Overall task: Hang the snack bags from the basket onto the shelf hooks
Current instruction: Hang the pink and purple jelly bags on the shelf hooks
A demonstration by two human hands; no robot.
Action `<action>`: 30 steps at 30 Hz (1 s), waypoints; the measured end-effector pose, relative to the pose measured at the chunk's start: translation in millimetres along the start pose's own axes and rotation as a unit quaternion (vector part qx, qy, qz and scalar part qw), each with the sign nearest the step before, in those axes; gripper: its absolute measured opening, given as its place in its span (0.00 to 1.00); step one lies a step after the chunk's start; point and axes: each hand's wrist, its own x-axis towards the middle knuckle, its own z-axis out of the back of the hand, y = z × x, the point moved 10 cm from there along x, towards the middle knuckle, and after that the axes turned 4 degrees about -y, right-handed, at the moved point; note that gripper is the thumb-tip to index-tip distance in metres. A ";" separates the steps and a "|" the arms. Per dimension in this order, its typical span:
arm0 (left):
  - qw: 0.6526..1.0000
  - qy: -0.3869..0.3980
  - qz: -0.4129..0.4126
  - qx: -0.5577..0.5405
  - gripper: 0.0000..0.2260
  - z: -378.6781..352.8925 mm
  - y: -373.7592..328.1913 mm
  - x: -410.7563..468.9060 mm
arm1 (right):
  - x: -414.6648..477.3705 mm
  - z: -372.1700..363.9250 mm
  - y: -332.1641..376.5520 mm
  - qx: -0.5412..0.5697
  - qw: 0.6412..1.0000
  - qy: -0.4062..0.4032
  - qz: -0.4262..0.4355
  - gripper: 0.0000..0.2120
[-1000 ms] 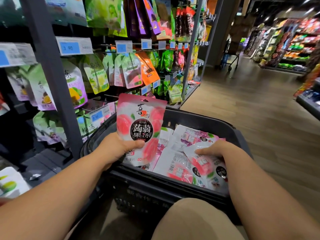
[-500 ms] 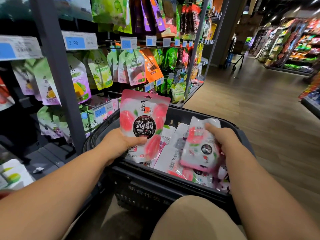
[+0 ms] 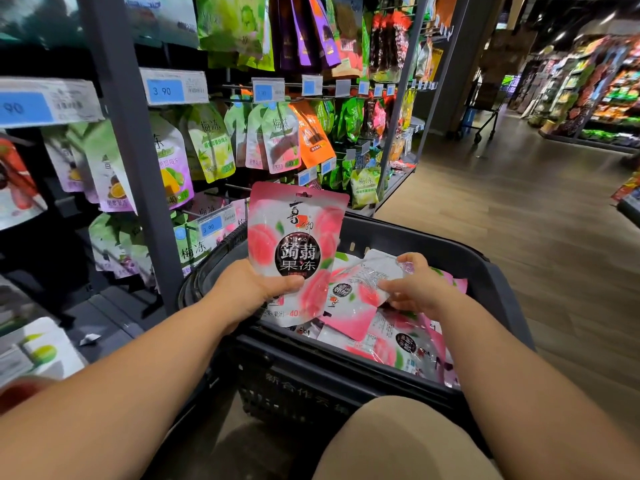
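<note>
Snack bag (image 3: 298, 251), pink and white with peach pictures and a round black label of white characters, stands upright in my left hand (image 3: 249, 292). Its long axis runs straight up and down, its printed face is turned to me, and the hang hole (image 3: 304, 195) is at the top edge. My thumb presses across its lower front and the other fingers curl behind it, so I grip it low near its left corner. It is raised above the left end of the basket (image 3: 485, 271), its bottom edge dipping just inside the near rim.

The second bag (image 3: 360, 285) is of the same kind. I pinch it at one crinkled clear end with my right hand (image 3: 419, 289), fingers curled round that end. It slants, the pinched end up and to the right and a pink end down and to the left. It is lifted off the loose bags (image 3: 398, 344) heaped toward the basket's right near corner. Its left edge sits just behind the first bag's right side.

Beyond the basket's left rim stands the shelf upright (image 3: 128, 133), with blue price tags (image 3: 173, 86). Green hanging bags (image 3: 211, 143) are in rows on it. The wooden floor (image 3: 519, 202) stretches away on the right, and my knee (image 3: 398, 438) is against the near wall.
</note>
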 end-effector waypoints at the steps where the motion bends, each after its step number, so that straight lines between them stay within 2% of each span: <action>1: 1.000 -0.002 -0.002 0.000 0.20 0.1 -0.5 0.2 | -1.5 1.0 3.3 -0.026 0.999 0.007 0.018 0.32; 3: 1.000 -0.002 -0.004 -0.001 0.21 -0.8 -1.2 -0.1 | -5.2 1.8 10.3 -0.081 0.995 0.022 0.058 0.30; 5: 1.000 -0.005 -0.003 -0.002 0.18 -1.2 -0.9 -0.1 | -8.9 -3.2 17.0 -0.142 0.983 0.050 0.101 0.24; 7: 1.000 -0.012 -0.006 -0.003 0.15 0.2 -2.0 -0.7 | -12.0 -6.0 23.7 -0.188 0.971 0.054 0.140 0.23; 10: 1.000 -0.015 -0.012 -0.003 0.14 0.2 -3.8 -2.0 | -17.1 -5.0 35.5 -0.219 0.958 0.009 0.184 0.24; 15: 1.000 -0.024 -0.014 -0.005 0.15 2.0 -4.2 -2.4 | -24.5 -0.6 55.4 -0.233 0.933 -0.107 0.253 0.11; 18: 0.999 -0.041 -0.020 -0.014 0.14 5.7 -4.2 -2.5 | -29.0 -5.7 67.7 -0.324 0.881 -0.122 0.322 0.07; 20: 0.997 -0.066 -0.026 -0.032 0.12 9.7 -6.1 -4.4 | -29.7 -2.8 73.5 -0.344 0.855 -0.144 0.360 0.05; 22: 0.995 -0.087 -0.033 -0.047 0.09 13.8 -7.2 -5.2 | -32.3 6.2 79.4 -0.296 0.856 -0.171 0.389 0.04; 24: 0.992 -0.104 -0.039 -0.060 0.11 18.1 -7.1 -5.7 | -34.4 13.8 80.7 -0.217 0.878 -0.172 0.391 0.04; 27: 0.989 -0.119 -0.033 -0.087 0.27 23.2 -6.4 -6.1 | -25.4 22.6 70.7 -0.147 0.915 -0.159 0.339 0.12; 29: 0.988 -0.116 -0.028 -0.097 0.25 22.5 -6.8 -5.8 | -20.4 28.3 64.2 -0.162 0.920 -0.180 0.309 0.10; 30: 0.988 -0.114 -0.026 -0.099 0.21 22.7 -6.9 -4.7 | -19.6 31.1 63.0 -0.168 0.918 -0.193 0.302 0.10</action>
